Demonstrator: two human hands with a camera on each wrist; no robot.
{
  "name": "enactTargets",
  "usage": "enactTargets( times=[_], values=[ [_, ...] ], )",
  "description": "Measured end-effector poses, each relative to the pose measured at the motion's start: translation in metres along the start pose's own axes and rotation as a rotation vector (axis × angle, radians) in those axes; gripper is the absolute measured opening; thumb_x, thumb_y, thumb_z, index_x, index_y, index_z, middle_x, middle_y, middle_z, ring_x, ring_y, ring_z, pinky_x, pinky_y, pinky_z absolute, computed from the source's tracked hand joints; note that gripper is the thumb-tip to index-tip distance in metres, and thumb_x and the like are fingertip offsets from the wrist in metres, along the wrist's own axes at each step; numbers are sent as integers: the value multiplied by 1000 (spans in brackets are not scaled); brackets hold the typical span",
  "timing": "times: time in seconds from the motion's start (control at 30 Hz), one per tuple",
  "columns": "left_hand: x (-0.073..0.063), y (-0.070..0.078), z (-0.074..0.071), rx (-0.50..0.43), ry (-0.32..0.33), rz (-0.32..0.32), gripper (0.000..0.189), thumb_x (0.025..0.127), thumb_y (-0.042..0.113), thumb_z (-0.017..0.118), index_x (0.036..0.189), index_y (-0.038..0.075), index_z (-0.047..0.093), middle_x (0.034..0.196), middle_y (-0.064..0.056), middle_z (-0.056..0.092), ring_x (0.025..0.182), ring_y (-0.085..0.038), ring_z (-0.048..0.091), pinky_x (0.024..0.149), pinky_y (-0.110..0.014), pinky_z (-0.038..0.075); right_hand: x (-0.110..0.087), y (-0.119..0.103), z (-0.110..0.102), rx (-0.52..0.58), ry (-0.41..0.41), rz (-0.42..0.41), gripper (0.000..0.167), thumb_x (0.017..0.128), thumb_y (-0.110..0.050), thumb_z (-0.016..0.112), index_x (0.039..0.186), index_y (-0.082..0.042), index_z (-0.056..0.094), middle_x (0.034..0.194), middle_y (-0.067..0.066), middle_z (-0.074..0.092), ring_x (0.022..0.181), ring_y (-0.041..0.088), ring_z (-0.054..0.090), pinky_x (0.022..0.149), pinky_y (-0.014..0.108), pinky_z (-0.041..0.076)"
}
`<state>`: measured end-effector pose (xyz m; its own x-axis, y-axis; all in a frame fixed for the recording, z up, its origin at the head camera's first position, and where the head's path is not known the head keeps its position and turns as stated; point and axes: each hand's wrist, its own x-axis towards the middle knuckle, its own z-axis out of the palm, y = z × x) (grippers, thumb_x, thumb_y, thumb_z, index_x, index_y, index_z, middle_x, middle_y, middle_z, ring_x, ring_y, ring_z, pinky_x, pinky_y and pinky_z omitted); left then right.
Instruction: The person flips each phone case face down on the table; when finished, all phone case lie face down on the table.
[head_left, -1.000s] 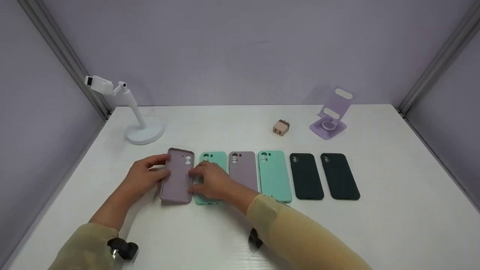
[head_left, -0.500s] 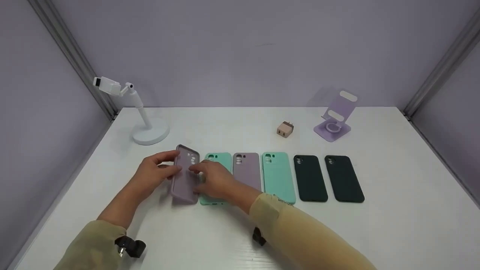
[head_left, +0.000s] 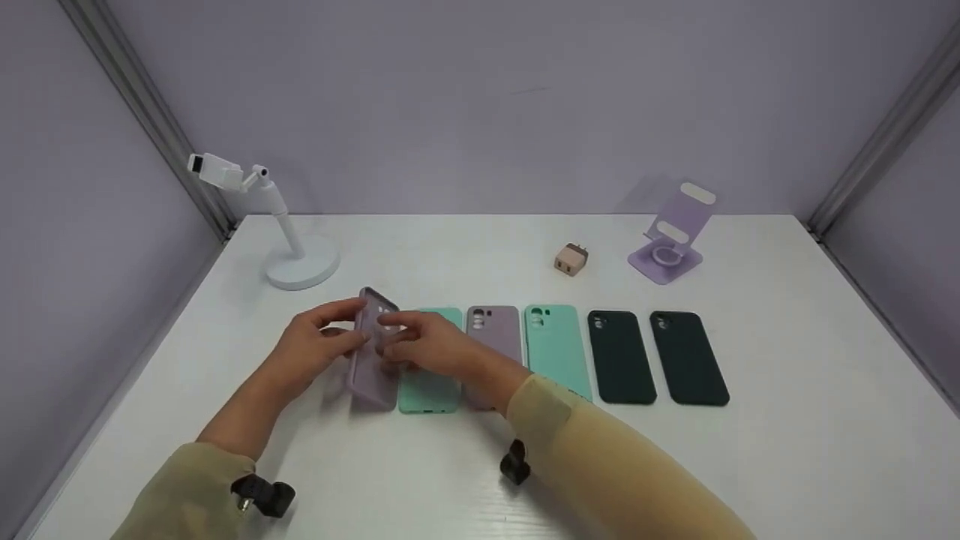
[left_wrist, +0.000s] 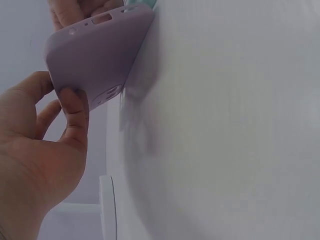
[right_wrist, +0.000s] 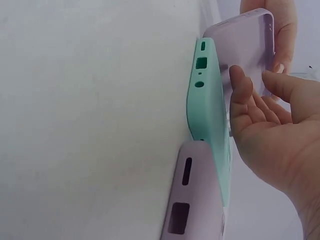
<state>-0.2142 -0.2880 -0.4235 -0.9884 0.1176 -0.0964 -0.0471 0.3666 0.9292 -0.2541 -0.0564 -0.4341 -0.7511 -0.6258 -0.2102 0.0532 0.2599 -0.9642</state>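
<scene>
My left hand (head_left: 311, 345) pinches the left edge of a purple phone case (head_left: 373, 379) between thumb and fingers. The case stands tilted up on its right long edge, its hollow inside facing my right hand. In the left wrist view its back (left_wrist: 97, 62) and port holes show. My right hand (head_left: 439, 346) hovers just right of it, over a mint green phone case (head_left: 429, 396) lying flat. Its fingers are loosely bent and hold nothing, fingertips near the purple case's inside, as the right wrist view shows.
Along the row to the right lie another purple case (head_left: 495, 322), another mint green one (head_left: 559, 352) and two black cases (head_left: 622, 360). Behind stand a white desk stand (head_left: 300, 266), a pink charger plug (head_left: 571, 259) and a purple phone stand (head_left: 679, 225).
The left hand has lifted the purple case's left edge, tilting it from nearly flat to steep. The right hand has come off its right edge and up, over the mint green case.
</scene>
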Motion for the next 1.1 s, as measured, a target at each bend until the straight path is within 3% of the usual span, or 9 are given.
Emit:
enactTargets(
  times=[0.17,0.37,0.8,1.1],
  values=[
    [-2,3,4,-10,-11,0,64,101,17,73,160,16,48,149,-15,53,117,-26,66,90,-28,57,-3,1,-3,178,11,20,61,103,-23,72,159,-23,50,116,5,78,103,21,72,89,36,54],
    [-4,4,7,-81,-61,27,67,101,20,76,160,9,46,154,-16,50,119,-25,66,91,-31,56,-8,2,-7,304,-1,18,64,101,-22,73,160,-27,49,120,4,77,111,25,73,98,38,56],
    [-3,3,19,-78,-127,36,62,101,26,77,157,17,53,152,-9,51,122,-29,63,94,-34,55,-13,6,-16,405,18,38,64,103,-17,71,161,-31,47,123,9,76,112,27,74,94,37,58],
    [-3,2,22,-60,-158,20,68,96,34,81,157,21,53,155,-7,50,124,-29,61,94,-36,54,-15,9,-20,428,26,34,67,102,-17,73,162,-31,46,128,9,73,110,27,73,89,34,59]
  ],
)
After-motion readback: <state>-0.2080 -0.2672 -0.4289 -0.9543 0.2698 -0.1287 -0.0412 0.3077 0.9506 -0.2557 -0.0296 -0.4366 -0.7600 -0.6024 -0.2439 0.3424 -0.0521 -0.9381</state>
